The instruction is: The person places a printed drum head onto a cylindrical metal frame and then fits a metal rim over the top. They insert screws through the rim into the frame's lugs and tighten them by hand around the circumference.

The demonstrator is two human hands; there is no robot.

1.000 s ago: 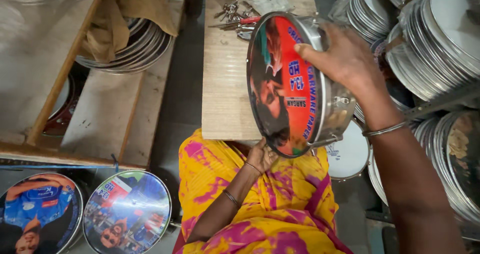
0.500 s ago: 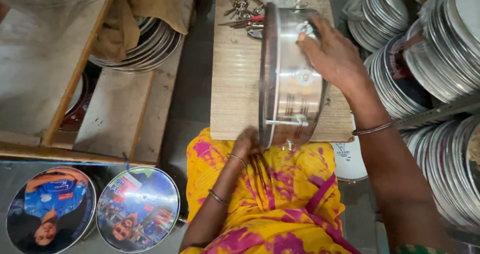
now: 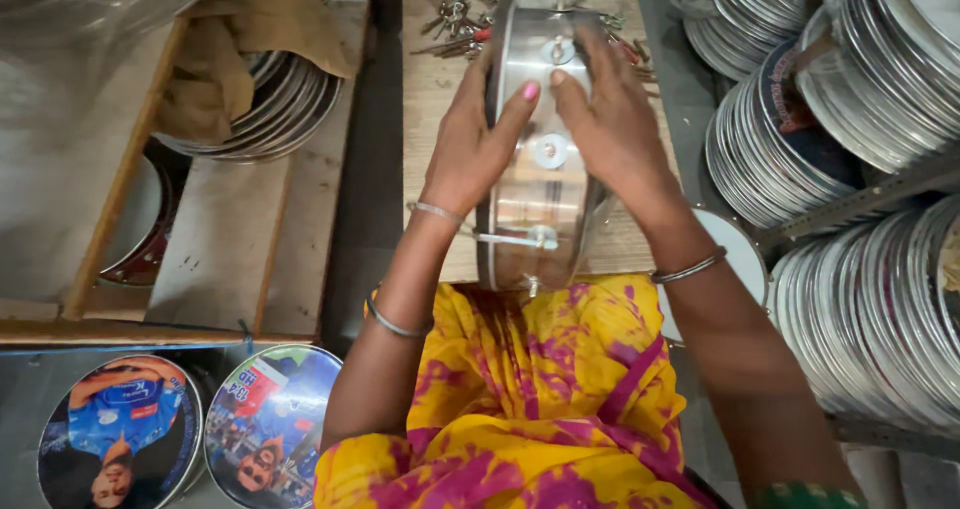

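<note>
Nearest, below the grip, lies the person's yellow and pink garment point(image 3: 530, 409). Above it both hands close on a round steel drum point(image 3: 535, 139), held on edge over the wooden worktop point(image 3: 440, 109). The left hand point(image 3: 475, 149) wraps the near rim, thumb on the shiny side wall; the right hand point(image 3: 610, 119) presses fingers flat against the wall from the other side. The wall already carries round washers and a thin cross rod point(image 3: 515, 239) at its lower end, so some fittings look mounted; whether more are due I cannot tell. Beyond the grip, loose screws and small tools point(image 3: 460, 24) lie on the worktop. Right of the grip stand stacked steel discs point(image 3: 880, 89); lower left, two printed drum faces point(image 3: 190, 429).
</note>
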